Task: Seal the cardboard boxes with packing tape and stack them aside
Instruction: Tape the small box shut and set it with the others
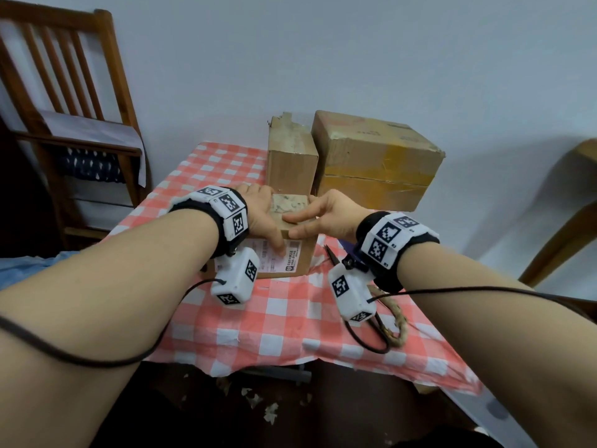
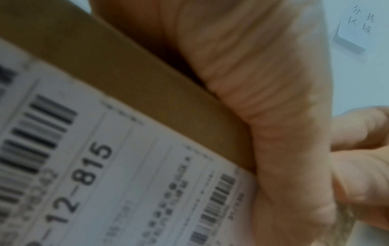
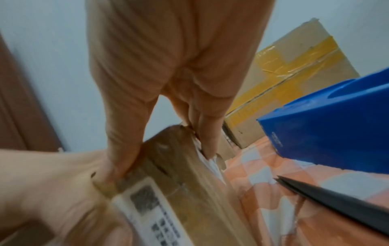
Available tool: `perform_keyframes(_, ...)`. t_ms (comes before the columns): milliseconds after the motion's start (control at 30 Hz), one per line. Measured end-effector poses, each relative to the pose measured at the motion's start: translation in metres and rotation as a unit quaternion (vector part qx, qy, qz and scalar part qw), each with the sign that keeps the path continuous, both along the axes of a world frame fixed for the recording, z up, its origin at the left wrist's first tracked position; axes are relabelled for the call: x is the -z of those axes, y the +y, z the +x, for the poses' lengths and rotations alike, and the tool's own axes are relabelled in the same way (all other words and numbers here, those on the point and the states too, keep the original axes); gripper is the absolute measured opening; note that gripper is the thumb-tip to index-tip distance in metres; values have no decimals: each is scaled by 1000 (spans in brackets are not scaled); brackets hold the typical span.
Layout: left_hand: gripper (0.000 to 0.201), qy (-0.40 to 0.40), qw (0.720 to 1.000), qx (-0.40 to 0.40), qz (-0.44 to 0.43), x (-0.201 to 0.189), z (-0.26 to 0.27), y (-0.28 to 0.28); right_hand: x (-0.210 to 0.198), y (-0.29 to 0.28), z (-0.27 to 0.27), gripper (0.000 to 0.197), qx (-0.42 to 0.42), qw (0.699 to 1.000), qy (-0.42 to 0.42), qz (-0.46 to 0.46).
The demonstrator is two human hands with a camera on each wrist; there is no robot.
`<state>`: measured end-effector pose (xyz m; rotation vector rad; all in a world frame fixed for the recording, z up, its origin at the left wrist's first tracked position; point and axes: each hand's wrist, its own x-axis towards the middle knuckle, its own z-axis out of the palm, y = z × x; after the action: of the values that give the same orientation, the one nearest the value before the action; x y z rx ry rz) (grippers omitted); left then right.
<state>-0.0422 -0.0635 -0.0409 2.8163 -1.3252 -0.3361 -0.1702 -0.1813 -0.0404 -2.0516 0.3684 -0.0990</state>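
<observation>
Head view: three cardboard boxes [image 1: 292,231], both hands [image 1: 292,218] gripping the nearest one, on checked tablecloth [image 1: 258,321]

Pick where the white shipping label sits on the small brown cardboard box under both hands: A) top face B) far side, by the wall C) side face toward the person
C: the white shipping label covers the small brown cardboard box's near side, below the left hand's thumb.

Small labelled box [image 1: 292,250] on table; two boxes [image 1: 376,158] behind.
</observation>
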Motion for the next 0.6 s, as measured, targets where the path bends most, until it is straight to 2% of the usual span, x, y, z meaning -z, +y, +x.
perform_keyframes(133,112,1,1000,1,-9,1,1,0,-8,-7,-15,26,18,1000,18,-8)
perform_keyframes(267,106,-3,1000,3,-10,2,2,0,-5,-1,-2,10,150,986,-23,75)
perform_keyframes(333,100,-5,1000,7,-18,3,2,1,2,8,17,59,172,984,8,39)
perform_keyframes(367,98,-6,1000,6,-22,3,1,1,3,15,24,75,170,984,43,5)
perform_keyframes(400,96,-5,1000,1,-26,3,0,2,5,19,30,74,167,983,66,-34)
perform_keyframes(500,98,-10,999,-4,-32,2,-1,2,9,16,35,38,161,976,48,-135)
perform_keyframes(533,100,-12,999,-1,-31,3,-2,2,8,14,34,36,167,976,35,-135)
perform_keyframes(600,104,-12,999,3,-35,3,-2,3,9,8,30,39,182,980,26,-79)
